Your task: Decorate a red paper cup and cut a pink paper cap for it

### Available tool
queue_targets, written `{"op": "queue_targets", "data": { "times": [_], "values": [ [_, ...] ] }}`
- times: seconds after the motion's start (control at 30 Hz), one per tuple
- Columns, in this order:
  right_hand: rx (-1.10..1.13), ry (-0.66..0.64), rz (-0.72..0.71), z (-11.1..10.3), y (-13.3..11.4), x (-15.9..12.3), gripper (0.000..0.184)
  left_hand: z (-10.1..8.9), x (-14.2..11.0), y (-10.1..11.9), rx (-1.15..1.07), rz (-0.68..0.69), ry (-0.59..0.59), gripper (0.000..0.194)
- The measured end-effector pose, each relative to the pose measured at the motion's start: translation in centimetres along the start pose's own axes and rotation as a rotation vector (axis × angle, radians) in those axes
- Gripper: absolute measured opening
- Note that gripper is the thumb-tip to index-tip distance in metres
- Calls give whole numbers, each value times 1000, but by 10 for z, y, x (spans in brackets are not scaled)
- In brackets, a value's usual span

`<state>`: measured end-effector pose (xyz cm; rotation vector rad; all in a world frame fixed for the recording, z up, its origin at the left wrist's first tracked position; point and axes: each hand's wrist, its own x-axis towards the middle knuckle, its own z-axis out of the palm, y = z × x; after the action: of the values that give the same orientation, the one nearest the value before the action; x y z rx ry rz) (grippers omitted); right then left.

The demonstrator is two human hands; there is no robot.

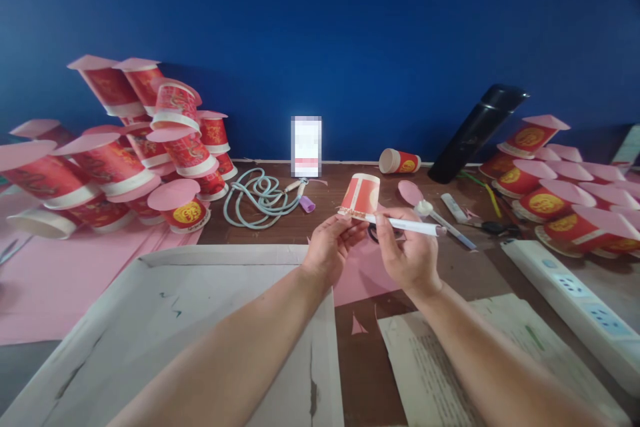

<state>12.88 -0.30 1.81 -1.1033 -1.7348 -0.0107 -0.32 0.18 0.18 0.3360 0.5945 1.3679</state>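
Note:
A red and white paper cup [361,195] is held upside down over the table, with its rim facing down. My left hand [331,247] is closed on the rim at its lower left side. In my right hand [411,257] is a slim white pen-like tube [413,225], its near tip against or close to the cup's rim. I cannot tell whether the tip touches. Beneath the hands lies a pink paper sheet [367,277]. Dark scissor-like loops [380,235] show partly behind my right hand.
Pink-topped red cups stand stacked at left [180,153] and in rows at right [545,203]. Around lie a coiled cable [255,203], a lit phone [307,145], a black flask [475,133], a cup on its side [400,161], a white power strip [575,307] and a white box lid [200,333].

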Motion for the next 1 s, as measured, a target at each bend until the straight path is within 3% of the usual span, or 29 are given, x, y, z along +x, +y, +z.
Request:
{"op": "queue_targets", "data": {
  "times": [1.0],
  "values": [
    [-82,24,38,1,2,-2,14,0,1,1,-21,-27,28,7]
  ]
}}
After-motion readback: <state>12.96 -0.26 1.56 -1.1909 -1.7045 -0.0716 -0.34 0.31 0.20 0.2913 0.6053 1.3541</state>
